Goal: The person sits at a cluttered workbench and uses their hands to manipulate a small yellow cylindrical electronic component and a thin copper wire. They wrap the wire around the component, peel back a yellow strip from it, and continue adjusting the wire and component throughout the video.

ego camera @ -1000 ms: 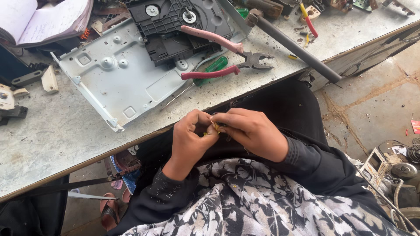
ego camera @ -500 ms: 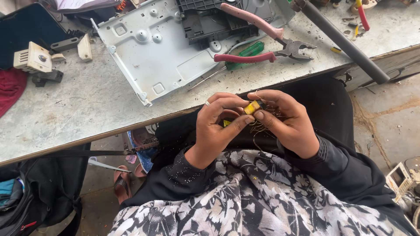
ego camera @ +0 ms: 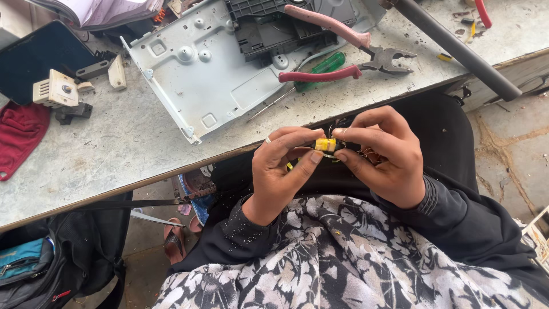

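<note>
While the small yellow component (ego camera: 325, 145) is pinched between left hand (ego camera: 284, 169) and right hand (ego camera: 382, 154) below the bench's (ego camera: 103, 154) front edge, its fine wires are best kept untangled.

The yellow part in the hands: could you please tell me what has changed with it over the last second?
The yellow part was hidden between closed fingers a second ago; now it shows, pinched between the left hand and the right hand, fingers spread a little. Both hands kept hold of it above the lap. The pliers and metal plate stayed on the bench.
</note>
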